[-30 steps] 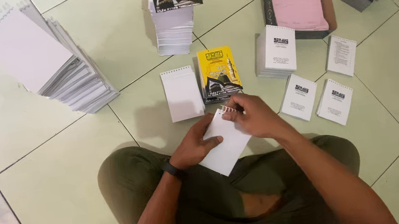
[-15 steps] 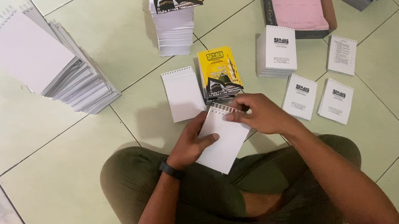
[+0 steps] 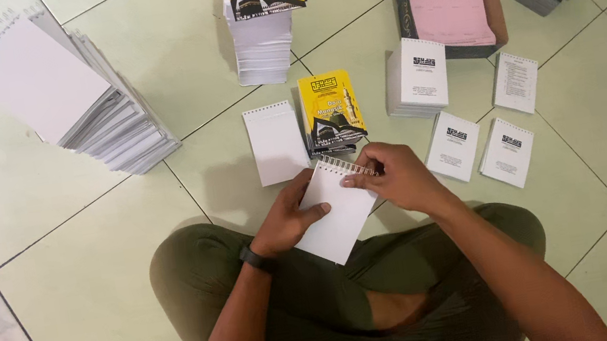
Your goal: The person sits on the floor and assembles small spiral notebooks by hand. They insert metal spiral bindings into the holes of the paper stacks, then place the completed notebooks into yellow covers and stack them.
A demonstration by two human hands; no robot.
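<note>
Now white booklet (image 3: 337, 209) between hands; left hand (image 3: 291, 219) grips edge; right hand (image 3: 392, 175) pinches spiral.

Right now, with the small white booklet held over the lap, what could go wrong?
1. The small white spiral-bound booklet is pinched only at its edges; the right hand works the wire comb, so loose pages may slip out of line.
2. The leaning grey-white stack of sheets at the far left looks fanned and might slide over.
</note>
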